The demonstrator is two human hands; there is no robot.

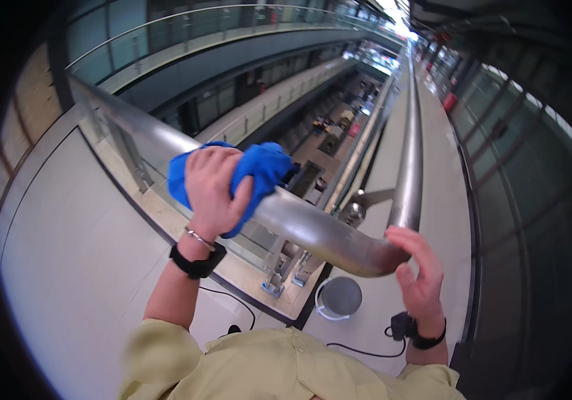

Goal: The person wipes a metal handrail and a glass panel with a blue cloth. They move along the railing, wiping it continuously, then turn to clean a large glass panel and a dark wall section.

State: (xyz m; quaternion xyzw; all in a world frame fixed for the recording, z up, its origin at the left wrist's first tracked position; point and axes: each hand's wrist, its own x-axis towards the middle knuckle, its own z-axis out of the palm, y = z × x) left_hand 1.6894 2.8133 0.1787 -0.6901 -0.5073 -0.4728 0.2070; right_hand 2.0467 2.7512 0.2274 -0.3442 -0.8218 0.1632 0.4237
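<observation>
A thick metal handrail (311,227) crosses before me and bends at a corner into a long straight run on the right. My left hand (216,187) presses a bunched blue cloth (263,167) onto the rail left of the bend, with the cloth wrapped over its top. Beside the corner, my right hand (423,262) holds nothing; its fingers are apart and the fingertips meet the rail's outer side. Each wrist wears a black band, and a bracelet (199,239) circles the left one. Part of the rail lies hidden under the cloth.
A grey bucket (342,297) with a pale handle stands on the floor below the corner. Glass panels and metal posts (281,262) carry the rail. Beyond it drops an atrium with lower floors (331,135). Black cables (366,354) hang near my body.
</observation>
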